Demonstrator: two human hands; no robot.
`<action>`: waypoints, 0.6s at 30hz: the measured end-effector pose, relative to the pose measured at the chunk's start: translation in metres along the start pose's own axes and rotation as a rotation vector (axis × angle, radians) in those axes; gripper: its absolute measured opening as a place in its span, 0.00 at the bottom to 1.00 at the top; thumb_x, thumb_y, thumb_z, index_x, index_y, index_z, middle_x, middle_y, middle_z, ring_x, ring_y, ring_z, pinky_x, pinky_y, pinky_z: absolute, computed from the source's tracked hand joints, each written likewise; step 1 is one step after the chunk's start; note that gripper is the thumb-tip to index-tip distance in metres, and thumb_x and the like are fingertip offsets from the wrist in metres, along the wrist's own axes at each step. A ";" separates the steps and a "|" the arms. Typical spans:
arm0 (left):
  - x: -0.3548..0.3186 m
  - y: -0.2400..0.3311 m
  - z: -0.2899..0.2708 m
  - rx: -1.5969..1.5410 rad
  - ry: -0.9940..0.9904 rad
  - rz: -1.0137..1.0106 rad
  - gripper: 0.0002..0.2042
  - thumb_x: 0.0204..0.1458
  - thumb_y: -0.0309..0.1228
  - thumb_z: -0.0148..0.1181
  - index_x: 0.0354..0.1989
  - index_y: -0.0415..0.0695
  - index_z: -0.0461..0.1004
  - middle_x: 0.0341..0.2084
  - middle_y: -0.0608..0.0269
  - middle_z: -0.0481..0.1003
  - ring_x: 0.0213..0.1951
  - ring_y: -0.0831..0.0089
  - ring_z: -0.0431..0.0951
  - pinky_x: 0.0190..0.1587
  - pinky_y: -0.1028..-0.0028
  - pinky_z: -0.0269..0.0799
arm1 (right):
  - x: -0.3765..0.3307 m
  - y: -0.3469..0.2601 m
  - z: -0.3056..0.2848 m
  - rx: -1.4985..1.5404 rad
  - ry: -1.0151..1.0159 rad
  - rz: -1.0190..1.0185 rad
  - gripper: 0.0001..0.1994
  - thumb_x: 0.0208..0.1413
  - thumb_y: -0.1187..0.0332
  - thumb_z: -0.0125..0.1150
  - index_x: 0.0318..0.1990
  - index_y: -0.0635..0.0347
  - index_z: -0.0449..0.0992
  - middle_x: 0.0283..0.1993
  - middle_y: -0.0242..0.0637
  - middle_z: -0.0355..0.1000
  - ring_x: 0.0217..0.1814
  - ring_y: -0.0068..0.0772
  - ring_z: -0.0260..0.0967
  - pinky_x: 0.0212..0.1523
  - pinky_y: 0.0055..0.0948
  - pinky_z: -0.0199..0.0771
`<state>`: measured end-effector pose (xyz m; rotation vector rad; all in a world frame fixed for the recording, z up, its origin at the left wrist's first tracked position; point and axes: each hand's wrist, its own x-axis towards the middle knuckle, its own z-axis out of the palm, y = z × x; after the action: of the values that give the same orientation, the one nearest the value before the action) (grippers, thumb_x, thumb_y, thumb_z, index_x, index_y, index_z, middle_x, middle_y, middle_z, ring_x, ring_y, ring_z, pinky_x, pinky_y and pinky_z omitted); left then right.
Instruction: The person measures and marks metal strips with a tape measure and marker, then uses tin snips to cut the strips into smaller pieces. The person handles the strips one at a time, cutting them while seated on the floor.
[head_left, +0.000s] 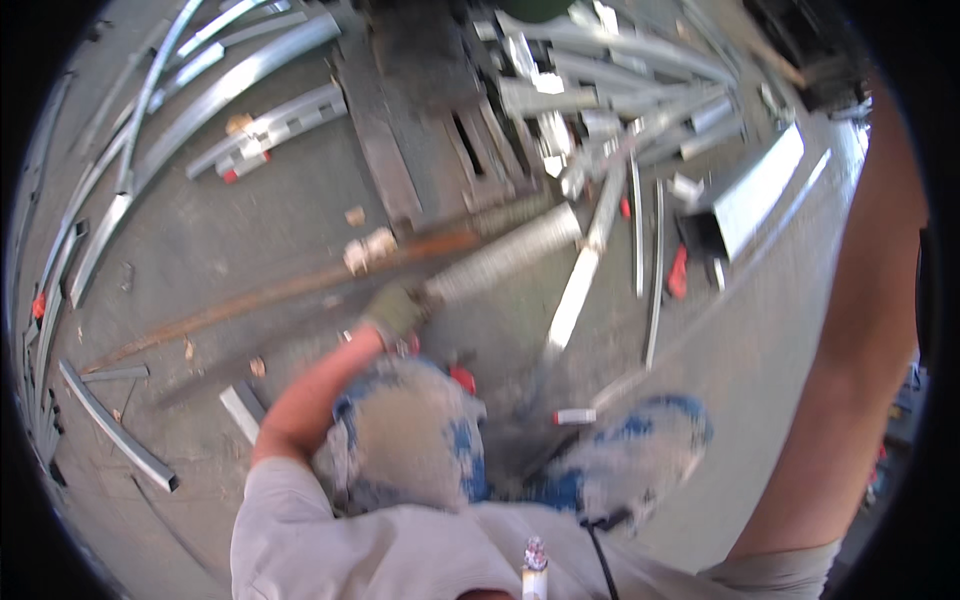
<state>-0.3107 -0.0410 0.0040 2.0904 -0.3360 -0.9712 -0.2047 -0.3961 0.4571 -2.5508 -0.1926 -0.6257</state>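
Observation:
My left hand (397,308), in a worn greenish glove, grips the near end of a thick grey metal pipe (505,253) that points away up and to the right. A long rusty rod (270,292) lies on the floor just beyond the hand. My right arm (865,330) stretches up along the right edge; its hand is out of the frame. My knees in dusty blue trousers (420,445) fill the lower middle.
Several galvanised metal strips and channels (640,110) are piled at the top and right, with curved strips (180,110) at the upper left. A dark steel frame (420,110) stands at the top centre. Short offcuts (120,430) lie at the lower left on the concrete floor.

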 end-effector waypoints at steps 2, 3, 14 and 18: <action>0.010 -0.007 0.016 0.115 0.003 0.092 0.28 0.56 0.44 0.71 0.58 0.38 0.76 0.42 0.50 0.84 0.44 0.67 0.83 0.50 0.66 0.77 | -0.009 0.017 -0.001 0.150 0.056 -0.067 0.19 0.68 0.61 0.60 0.60 0.65 0.76 0.51 0.43 0.80 0.53 0.32 0.80 0.65 0.35 0.74; 0.028 -0.031 0.041 0.017 -0.017 0.105 0.29 0.56 0.45 0.71 0.60 0.38 0.75 0.42 0.51 0.84 0.46 0.65 0.83 0.51 0.65 0.77 | -0.014 0.020 -0.004 0.228 0.078 -0.097 0.19 0.68 0.61 0.60 0.60 0.65 0.76 0.51 0.43 0.80 0.53 0.32 0.80 0.65 0.35 0.74; 0.058 0.055 0.036 0.494 0.192 0.525 0.28 0.61 0.44 0.58 0.67 0.44 0.69 0.60 0.44 0.74 0.60 0.44 0.74 0.63 0.53 0.69 | -0.001 -0.067 0.039 0.452 0.027 -0.113 0.14 0.65 0.67 0.64 0.52 0.69 0.80 0.40 0.39 0.81 0.41 0.25 0.80 0.43 0.25 0.79; 0.077 0.050 -0.030 0.511 0.491 0.472 0.25 0.60 0.45 0.59 0.62 0.45 0.72 0.56 0.47 0.75 0.56 0.44 0.75 0.60 0.51 0.69 | 0.059 -0.077 0.092 0.366 -0.014 -0.178 0.12 0.62 0.68 0.63 0.46 0.69 0.82 0.35 0.40 0.82 0.34 0.24 0.79 0.38 0.27 0.77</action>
<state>-0.2331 -0.0970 0.0131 2.4458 -0.8341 -0.0791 -0.1353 -0.2822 0.4472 -2.2001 -0.4954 -0.5782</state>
